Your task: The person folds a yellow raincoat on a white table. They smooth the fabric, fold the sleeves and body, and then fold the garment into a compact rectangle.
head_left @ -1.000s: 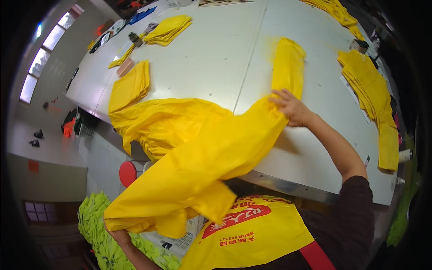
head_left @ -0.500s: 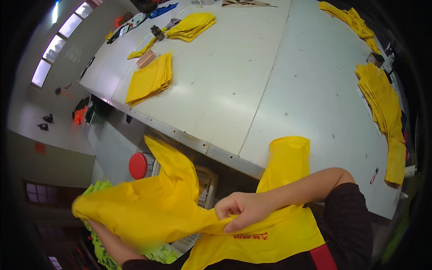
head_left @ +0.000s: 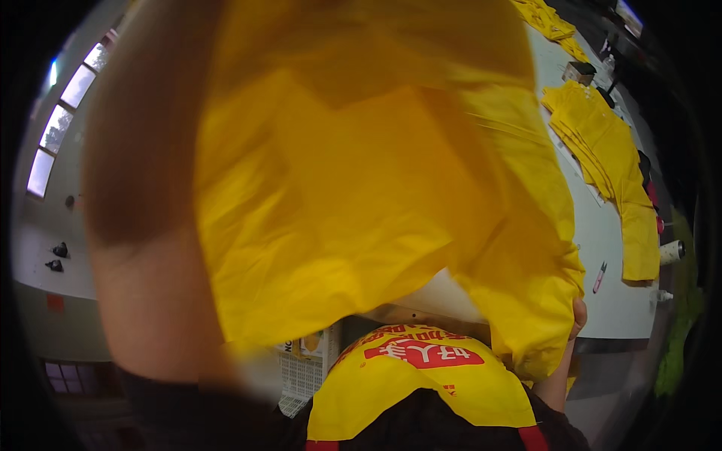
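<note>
A large yellow cloth is lifted close in front of me and fills the middle of the head view, blurred toward the top. At its lower right edge my right hand grips the cloth; most of that hand is hidden behind the folds. My left forearm rises along the left side, very near and blurred, and its hand does not show. Below the cloth is the yellow printed apron with red straps that I wear over dark clothing.
A pale table shows on the right, with a stack of yellow cloth pieces along its edge and another yellow pile farther off. A small pink cutter lies there. Under the cloth stands a white plastic basket.
The yellow cloth has gone from low on the left up across the view. My left arm has risen, and my right hand has moved right to the cloth's edge.
</note>
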Tool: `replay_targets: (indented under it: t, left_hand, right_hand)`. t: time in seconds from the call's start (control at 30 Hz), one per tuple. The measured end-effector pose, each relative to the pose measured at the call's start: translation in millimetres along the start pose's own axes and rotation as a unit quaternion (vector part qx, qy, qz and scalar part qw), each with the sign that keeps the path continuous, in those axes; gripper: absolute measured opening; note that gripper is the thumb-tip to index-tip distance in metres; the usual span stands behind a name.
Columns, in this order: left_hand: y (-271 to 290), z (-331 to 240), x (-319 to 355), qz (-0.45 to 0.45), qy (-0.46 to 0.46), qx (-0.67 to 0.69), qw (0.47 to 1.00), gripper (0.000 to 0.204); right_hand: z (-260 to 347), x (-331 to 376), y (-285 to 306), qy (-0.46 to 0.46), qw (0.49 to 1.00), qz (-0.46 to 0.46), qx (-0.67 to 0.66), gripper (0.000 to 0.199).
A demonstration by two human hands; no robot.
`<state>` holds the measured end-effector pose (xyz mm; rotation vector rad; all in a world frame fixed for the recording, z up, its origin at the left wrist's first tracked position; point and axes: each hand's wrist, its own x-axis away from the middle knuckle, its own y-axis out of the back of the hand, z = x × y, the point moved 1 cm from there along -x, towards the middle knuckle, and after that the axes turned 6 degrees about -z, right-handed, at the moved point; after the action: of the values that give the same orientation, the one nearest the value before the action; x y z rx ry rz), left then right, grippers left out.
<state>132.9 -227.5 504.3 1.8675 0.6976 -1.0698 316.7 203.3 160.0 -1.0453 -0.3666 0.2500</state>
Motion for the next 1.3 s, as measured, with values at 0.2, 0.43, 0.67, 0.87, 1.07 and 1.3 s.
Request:
replay_targets:
  t: [0.2, 0.43, 0.67, 0.87, 1.07, 1.3]
  left_hand:
    - [-225, 1, 114, 0.189, 0.005, 0.120, 0.975, 0.055]
    - [-146, 111, 437, 0.531, 0.249, -0.229, 0.777, 0.065]
    - [-89, 95, 522, 0.397, 0.240, -0.272, 0.843, 0.067]
    - [-28, 108, 536, 0.231, 0.270, -0.103, 0.929, 0.049]
    - [136, 279, 574, -0.037, 0.450, -0.298, 0.841, 0.059]
    - [142, 370, 524, 0.035, 0.687, 0.082, 0.721, 0.032]
  right_hand:
    - [62, -20, 176, 0.101, 0.879, -0.236, 0.403, 0.046]
    - [117, -36, 275, 0.126, 0.745, -0.333, 0.565, 0.050]
    - [119, -33, 311, 0.097, 0.199, -0.297, 0.929, 0.065]
    - [163, -35, 276, 0.024, 0.447, -0.369, 0.815, 0.079]
    - [117, 9, 247, -0.016, 0.508, -0.397, 0.764, 0.080]
    - [206, 9, 259, 0.183, 0.296, -0.353, 0.868, 0.035]
